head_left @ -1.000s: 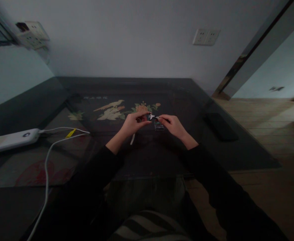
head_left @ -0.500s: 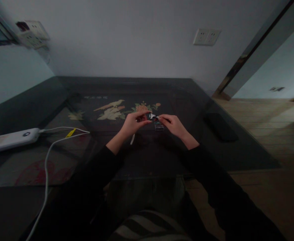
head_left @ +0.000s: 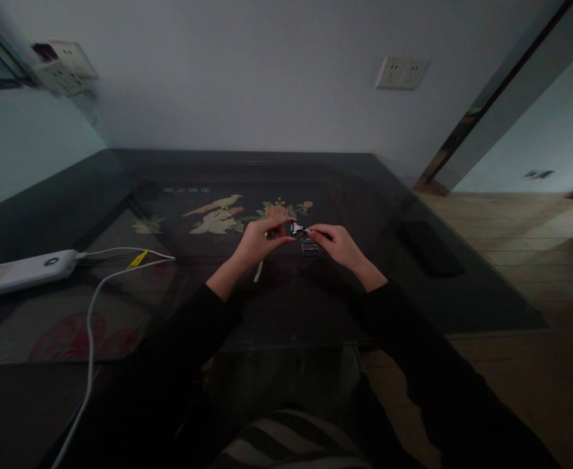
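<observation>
My left hand (head_left: 265, 240) is closed with thumb and fingertips on a small black-and-white piece (head_left: 296, 228); its exact kind is too small to make out. Facing it from the other side, my right hand (head_left: 334, 241) pinches a thin end at that piece's right edge. Just below the fingertips, on the dark tabletop, lies a small clear case with dark bands (head_left: 310, 247). A narrow white strip (head_left: 258, 271) rests under my left wrist, its upper part hidden by the hand.
A white power bank (head_left: 25, 272) with a white cable (head_left: 91, 326) and yellow tag (head_left: 137, 259) lies at left. A black flat phone-like object (head_left: 430, 249) is at right. The glossy dark table (head_left: 286, 306) meets a wall with sockets (head_left: 402, 73).
My right fingertips have shifted very slightly at the small piece, and more of its white part shows between the hands. Everything else stays in place.
</observation>
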